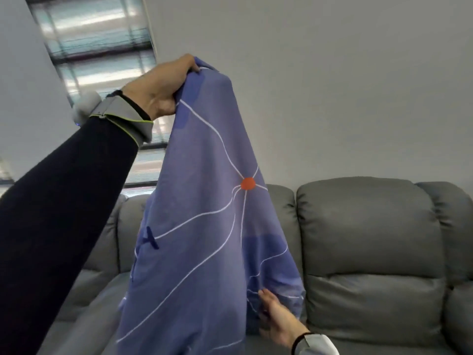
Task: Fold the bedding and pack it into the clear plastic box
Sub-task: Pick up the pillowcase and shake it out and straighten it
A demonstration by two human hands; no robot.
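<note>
A blue bedding sheet (204,213) (white lines, one orange dot) is held aloft near 12 o'clock by the left hand (163,85), its fingers bunched tight round the top corner. The lower edge, at 5 o'clock, is pinched by the right hand (275,321), thumb in front and fingers tucked behind a fold. Part of a grey sofa (371,239) is hidden by the hanging cloth, with window blinds (97,42) at 11 o'clock.

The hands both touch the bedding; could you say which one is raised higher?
The left hand, gripping the top of the bedding; the right hand is low at its lower edge.
</note>
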